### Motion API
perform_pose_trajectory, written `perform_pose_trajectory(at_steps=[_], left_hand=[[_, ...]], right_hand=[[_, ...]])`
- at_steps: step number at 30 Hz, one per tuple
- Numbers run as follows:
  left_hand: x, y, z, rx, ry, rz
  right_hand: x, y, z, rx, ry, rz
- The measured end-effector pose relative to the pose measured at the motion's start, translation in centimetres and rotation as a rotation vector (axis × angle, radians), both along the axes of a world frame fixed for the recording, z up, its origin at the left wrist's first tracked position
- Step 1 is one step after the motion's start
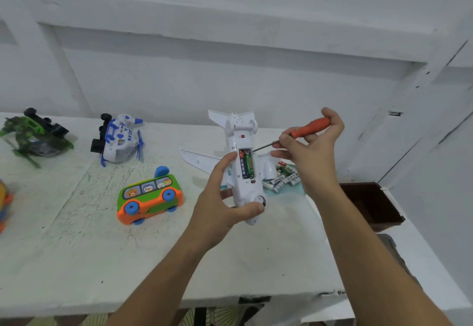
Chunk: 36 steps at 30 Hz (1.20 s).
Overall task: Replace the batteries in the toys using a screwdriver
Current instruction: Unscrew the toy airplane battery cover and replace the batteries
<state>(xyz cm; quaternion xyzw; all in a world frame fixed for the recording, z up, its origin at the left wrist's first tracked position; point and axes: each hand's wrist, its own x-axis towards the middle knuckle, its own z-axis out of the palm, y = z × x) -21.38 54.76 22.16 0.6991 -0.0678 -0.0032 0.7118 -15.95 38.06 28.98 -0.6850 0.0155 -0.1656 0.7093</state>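
Toys crowd the table (pixel 64 249): a green-and-orange bus (pixel 149 196) at 9 o'clock of the toy plane (pixel 236 133), a blue-and-white helicopter (pixel 117 137) at 10 o'clock, a green toy (pixel 35 136) farther left. Loose batteries (pixel 281 180) at 3 o'clock lie partly hidden behind the right hand (pixel 314 146), a brown box (pixel 371 205) beyond. Fingers of the left hand (pixel 220 205) curl round the white plane, held belly up over the table, battery bay (pixel 249 151) open with cells (pixel 248 167) inside. Right-hand fingers clamp the orange screwdriver (pixel 311 127), tip at the bay's 1 o'clock corner.

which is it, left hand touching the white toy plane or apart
Touching. The head view shows the left hand gripping the white toy plane, thumb on its body, fingers round its near end.
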Motion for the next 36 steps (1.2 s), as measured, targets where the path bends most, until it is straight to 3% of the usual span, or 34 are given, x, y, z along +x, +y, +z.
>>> perform_pose_trajectory(at_steps=[12, 25, 30, 36], left_hand=[[-2.4, -1.9, -0.3, 0.057, 0.024, 0.027], [-2.5, -2.7, -0.8, 0.126, 0.023, 0.059], [-2.4, -3.3, -1.2, 0.202, 0.008, 0.045], [-2.3, -3.7, -1.7, 0.308, -0.032, 0.044]], right_hand=[[-2.5, -0.2, -0.9, 0.046, -0.062, 0.104], [-2.8, -1.2, -1.3, -0.047, -0.100, 0.165], [-2.4, -2.9, -2.3, 0.163, 0.009, 0.150], [-3.5, -5.3, -3.4, 0.276, 0.070, 0.159]])
